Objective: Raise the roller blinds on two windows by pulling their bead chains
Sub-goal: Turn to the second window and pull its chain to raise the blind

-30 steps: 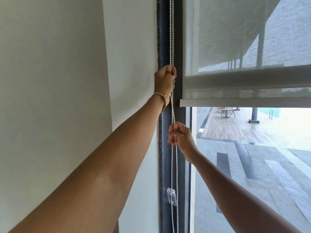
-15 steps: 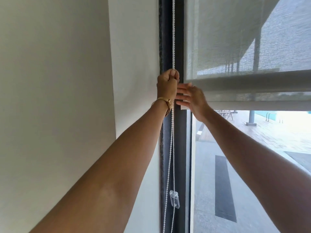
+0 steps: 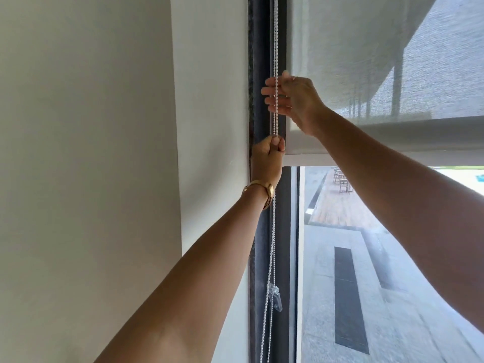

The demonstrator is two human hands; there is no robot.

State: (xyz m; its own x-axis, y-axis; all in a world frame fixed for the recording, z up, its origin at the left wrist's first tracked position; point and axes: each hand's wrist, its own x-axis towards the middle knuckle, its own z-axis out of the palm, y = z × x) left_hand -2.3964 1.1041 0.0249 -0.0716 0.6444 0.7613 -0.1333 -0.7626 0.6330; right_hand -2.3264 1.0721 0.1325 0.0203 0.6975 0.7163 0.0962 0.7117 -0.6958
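Note:
A white bead chain [image 3: 275, 35] hangs in a loop along the dark window frame [image 3: 259, 61]. My left hand [image 3: 267, 161], with a gold bracelet on the wrist, is shut in a fist on the chain at the level of the blind's bottom bar. Above it, my right hand [image 3: 293, 100] is at the chain with fingers curled around it, not fully closed. The grey mesh roller blind [image 3: 353, 61] covers the upper window; its bottom bar [image 3: 392, 158] sits just below mid-height of the view.
A clear plastic chain holder [image 3: 275, 297] is fixed low on the frame. A plain white wall [image 3: 104, 153] fills the left. Below the blind, the glass [image 3: 366, 258] shows an outdoor paved terrace with chairs.
My right hand let go of the chain low down, rose past my left hand and reached the chain above it. My left hand came down with the chain.

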